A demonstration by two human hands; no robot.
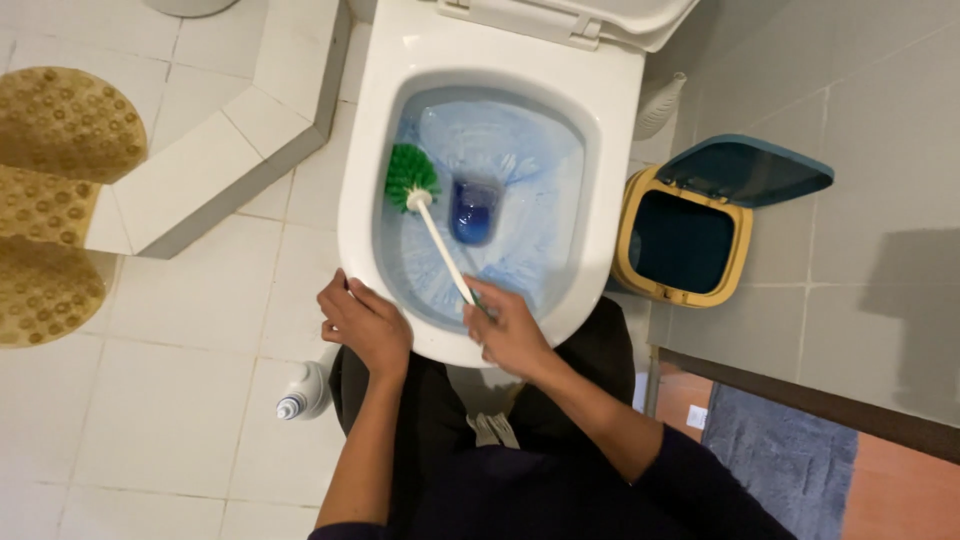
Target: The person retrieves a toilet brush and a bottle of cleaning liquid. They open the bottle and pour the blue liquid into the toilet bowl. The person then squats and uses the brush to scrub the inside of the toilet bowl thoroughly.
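The lower end of the brush handle (pixel 445 250) is being hidden inside the right hand (pixel 510 335) at the near rim of the toilet bowl (pixel 375 120). Behind the bowl, the raised lid (pixel 600 20) is being cut off by the top edge. Left of the bowl, the bottle (pixel 303 392) is being partly hidden by the person's leg.

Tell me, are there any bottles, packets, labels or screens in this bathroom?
Cleaner bottle: on the floor tiles beside the left hand, white, rounded, ribbed cap with a blue tip.
White bottle-shaped holder: on the floor right of the toilet bowl, ribbed.
No labels readable as such, no signs, no screens.
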